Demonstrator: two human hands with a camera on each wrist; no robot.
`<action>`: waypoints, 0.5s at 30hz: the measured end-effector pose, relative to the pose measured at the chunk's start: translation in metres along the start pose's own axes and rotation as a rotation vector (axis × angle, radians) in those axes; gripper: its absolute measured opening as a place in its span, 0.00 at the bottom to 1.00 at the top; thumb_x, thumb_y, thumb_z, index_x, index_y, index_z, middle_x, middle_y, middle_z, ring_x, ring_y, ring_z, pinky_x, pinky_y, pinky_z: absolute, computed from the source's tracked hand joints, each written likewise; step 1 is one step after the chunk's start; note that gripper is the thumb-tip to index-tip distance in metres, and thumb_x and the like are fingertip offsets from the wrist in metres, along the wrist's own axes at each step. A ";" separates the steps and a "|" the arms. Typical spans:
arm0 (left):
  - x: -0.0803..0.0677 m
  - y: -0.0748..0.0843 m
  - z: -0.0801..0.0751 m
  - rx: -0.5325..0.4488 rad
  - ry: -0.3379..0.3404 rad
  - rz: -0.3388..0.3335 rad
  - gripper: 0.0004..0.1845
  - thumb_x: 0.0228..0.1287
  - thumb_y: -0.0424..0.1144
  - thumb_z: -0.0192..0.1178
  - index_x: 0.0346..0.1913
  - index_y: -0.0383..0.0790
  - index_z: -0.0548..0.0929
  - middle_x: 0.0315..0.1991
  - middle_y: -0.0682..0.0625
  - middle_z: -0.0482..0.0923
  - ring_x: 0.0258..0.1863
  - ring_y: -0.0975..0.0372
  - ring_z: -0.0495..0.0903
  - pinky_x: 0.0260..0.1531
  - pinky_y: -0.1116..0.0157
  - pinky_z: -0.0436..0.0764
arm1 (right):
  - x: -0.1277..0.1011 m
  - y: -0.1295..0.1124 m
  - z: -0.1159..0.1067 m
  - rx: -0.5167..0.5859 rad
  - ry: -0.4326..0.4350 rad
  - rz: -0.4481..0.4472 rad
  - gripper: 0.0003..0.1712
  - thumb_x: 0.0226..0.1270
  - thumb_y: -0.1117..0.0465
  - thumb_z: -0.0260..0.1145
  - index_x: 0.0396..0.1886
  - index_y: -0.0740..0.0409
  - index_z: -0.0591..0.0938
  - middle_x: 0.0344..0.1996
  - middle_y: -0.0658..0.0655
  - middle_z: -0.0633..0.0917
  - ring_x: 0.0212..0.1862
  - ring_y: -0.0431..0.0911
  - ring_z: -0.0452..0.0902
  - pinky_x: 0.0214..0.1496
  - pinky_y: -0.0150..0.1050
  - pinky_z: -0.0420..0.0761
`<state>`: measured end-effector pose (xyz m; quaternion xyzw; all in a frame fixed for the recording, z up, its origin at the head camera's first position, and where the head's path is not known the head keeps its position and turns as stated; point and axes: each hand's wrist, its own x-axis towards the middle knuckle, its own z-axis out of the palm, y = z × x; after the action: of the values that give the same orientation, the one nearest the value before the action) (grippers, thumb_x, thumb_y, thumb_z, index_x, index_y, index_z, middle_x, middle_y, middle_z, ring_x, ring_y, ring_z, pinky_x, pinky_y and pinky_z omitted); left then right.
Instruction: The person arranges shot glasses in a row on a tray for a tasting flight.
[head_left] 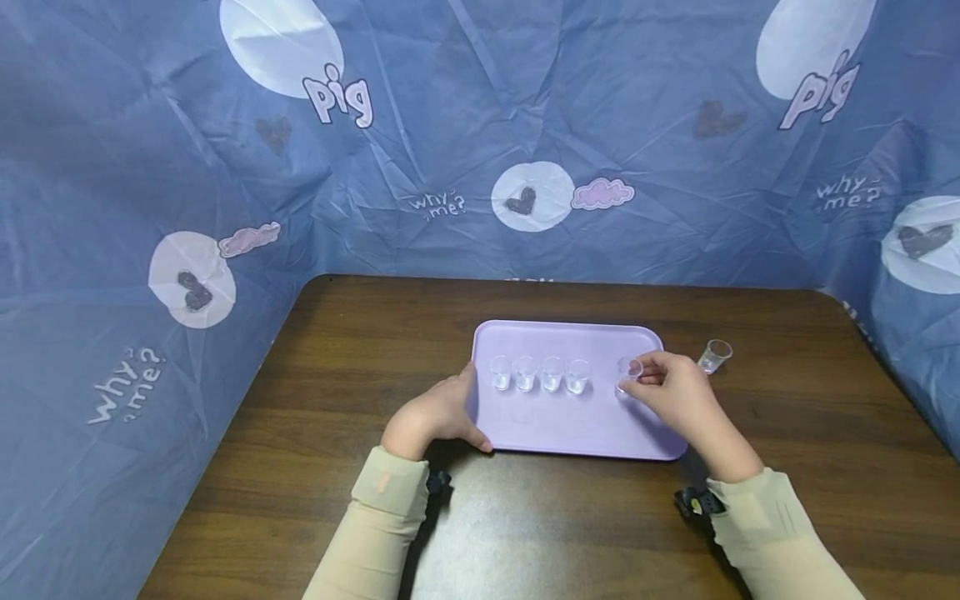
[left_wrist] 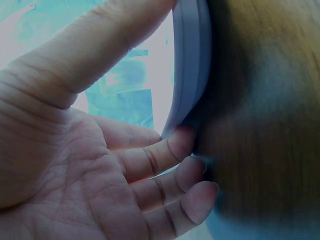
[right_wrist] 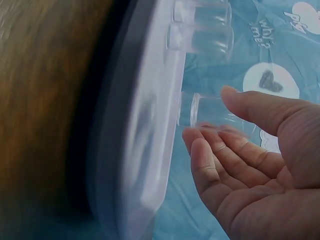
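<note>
Near its right end, the lilac tray [head_left: 570, 429] bears a small clear shot glass [head_left: 624, 389]. My right hand [head_left: 675, 392] pinches that glass between thumb and fingers; in the right wrist view the glass [right_wrist: 212, 107] stands with its base at the tray surface. To its left, several similar shot glasses [head_left: 552, 375] stand upright in a row. My left hand [head_left: 442, 408] grips the tray's near left corner, thumb at the front rim and fingers along the left side. The left wrist view shows fingertips against the outer wall of the tray [left_wrist: 192, 60].
Another clear shot glass [head_left: 716, 356] stands on the brown wooden table [head_left: 360, 333], just beyond the tray's right side and close to my right hand. A blue printed cloth [head_left: 450, 108] hangs behind the table and along its sides.
</note>
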<state>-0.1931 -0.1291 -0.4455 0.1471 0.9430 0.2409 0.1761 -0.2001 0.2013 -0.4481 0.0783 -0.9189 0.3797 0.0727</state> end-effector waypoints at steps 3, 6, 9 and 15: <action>0.000 0.000 0.000 -0.001 0.000 0.000 0.72 0.23 0.52 0.79 0.68 0.28 0.42 0.64 0.34 0.55 0.62 0.51 0.58 0.59 0.60 0.58 | 0.001 -0.002 0.005 0.006 -0.009 -0.006 0.14 0.45 0.61 0.74 0.31 0.63 0.82 0.24 0.54 0.83 0.29 0.44 0.79 0.26 0.33 0.78; 0.000 0.000 0.000 -0.002 0.000 0.000 0.72 0.23 0.52 0.79 0.69 0.28 0.42 0.64 0.34 0.55 0.62 0.51 0.58 0.59 0.60 0.58 | 0.002 -0.004 0.009 0.001 -0.008 -0.012 0.14 0.44 0.62 0.75 0.30 0.62 0.82 0.24 0.54 0.83 0.28 0.44 0.79 0.26 0.33 0.78; 0.000 0.000 0.000 -0.004 0.000 -0.002 0.72 0.23 0.52 0.79 0.69 0.28 0.42 0.64 0.34 0.55 0.62 0.51 0.58 0.59 0.60 0.58 | 0.003 -0.005 0.013 0.010 -0.015 -0.016 0.14 0.44 0.62 0.75 0.31 0.62 0.82 0.24 0.54 0.83 0.28 0.43 0.79 0.27 0.33 0.78; -0.001 0.001 -0.002 -0.005 -0.007 -0.008 0.72 0.23 0.51 0.79 0.69 0.29 0.42 0.64 0.34 0.55 0.62 0.51 0.57 0.59 0.60 0.58 | 0.004 -0.007 0.018 0.037 -0.048 -0.009 0.15 0.45 0.61 0.74 0.33 0.63 0.82 0.26 0.54 0.83 0.29 0.44 0.80 0.28 0.32 0.78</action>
<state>-0.1924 -0.1291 -0.4432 0.1437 0.9424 0.2421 0.1805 -0.2041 0.1832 -0.4545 0.0930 -0.9128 0.3944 0.0510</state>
